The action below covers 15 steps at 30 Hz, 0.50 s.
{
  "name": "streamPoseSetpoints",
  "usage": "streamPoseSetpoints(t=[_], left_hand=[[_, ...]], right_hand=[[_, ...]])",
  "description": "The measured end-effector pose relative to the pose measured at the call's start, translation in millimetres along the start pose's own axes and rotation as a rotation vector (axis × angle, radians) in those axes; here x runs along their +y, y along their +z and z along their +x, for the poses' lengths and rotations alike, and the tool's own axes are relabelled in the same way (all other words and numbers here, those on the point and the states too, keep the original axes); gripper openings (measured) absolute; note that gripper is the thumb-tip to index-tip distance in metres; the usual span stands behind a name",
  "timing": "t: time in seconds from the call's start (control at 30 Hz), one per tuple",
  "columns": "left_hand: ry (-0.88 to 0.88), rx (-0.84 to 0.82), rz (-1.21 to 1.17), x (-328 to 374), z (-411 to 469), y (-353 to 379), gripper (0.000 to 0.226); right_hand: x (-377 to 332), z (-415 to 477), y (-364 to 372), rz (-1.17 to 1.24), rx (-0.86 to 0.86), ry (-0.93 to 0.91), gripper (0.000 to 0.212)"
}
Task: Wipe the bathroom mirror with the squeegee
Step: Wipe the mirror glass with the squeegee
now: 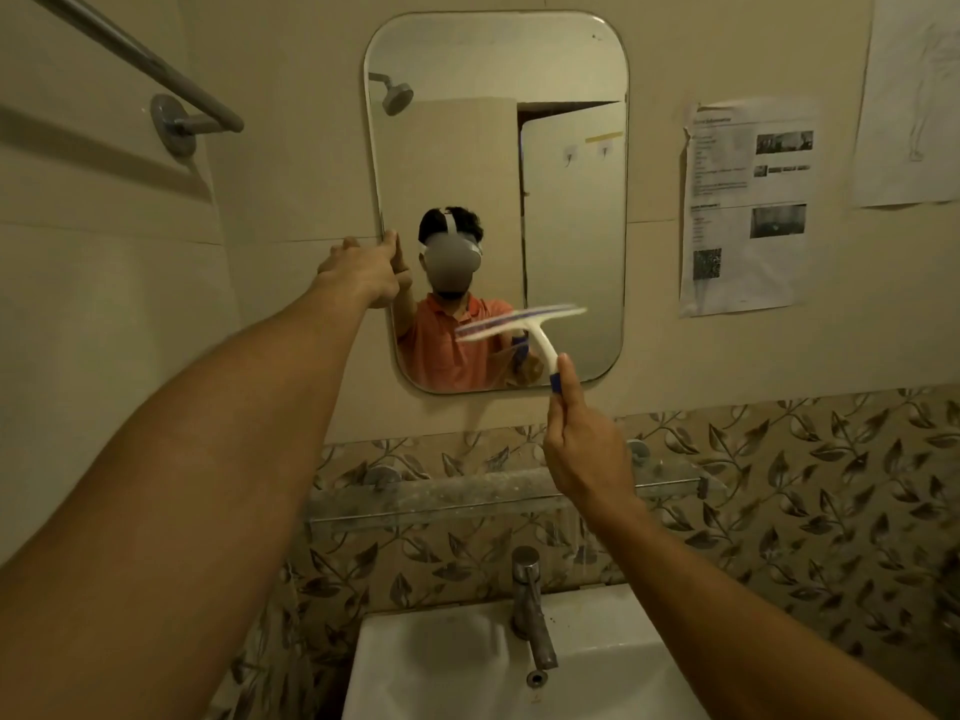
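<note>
Beige tiled wall carries the rounded mirror [493,148] above a glass shelf [441,498], tap [530,605] and white sink [441,667]. The left hand [358,272] grips the mirror's left edge, fingers curled round it. The right hand [582,449] pinches the blue handle end of the squeegee [535,335], whose blurred blade is tilted before the mirror's lower right corner; whether it touches the glass is unclear.

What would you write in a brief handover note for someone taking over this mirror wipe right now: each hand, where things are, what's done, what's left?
The left hand grips the mirror by its left edge, about mid-height.
The right hand holds the squeegee by the blue end of its handle, blade tilted before the mirror's lower right.
The blade is blurred; glass contact unclear.
Done: cannot tell which parts are wiped.
Left: probably wipe the whole glass, top down.
</note>
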<state>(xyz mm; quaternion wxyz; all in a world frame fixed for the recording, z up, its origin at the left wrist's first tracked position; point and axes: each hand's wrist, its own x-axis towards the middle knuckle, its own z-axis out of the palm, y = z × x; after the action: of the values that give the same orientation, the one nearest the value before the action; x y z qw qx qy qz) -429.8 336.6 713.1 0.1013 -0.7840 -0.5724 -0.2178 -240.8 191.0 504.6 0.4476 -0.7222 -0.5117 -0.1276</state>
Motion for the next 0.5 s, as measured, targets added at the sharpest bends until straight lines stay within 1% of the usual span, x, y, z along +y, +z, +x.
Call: streamPoseSetpoints(t=[0.1,0.27,0.37,0.5], left_hand=[[0.000,-0.012,0.007,0,2,-4,0.074],[0.039,-0.031,0.052,-4,12,-11,0.071],[0.047,-0.023,0.058,-8,14,-13,0.068],[0.068,0.011,0.057,-8,16,-9,0.064]], right_hand=[[-32,37,-22,0.012,0.059,-0.075,0.060],[-79,104,-43,-0.080,0.101,-0.194,0.061],[-88,127,-38,-0.194,0.137,-0.267,0.068],[-85,128,-26,-0.250,0.141,-0.291,0.070]])
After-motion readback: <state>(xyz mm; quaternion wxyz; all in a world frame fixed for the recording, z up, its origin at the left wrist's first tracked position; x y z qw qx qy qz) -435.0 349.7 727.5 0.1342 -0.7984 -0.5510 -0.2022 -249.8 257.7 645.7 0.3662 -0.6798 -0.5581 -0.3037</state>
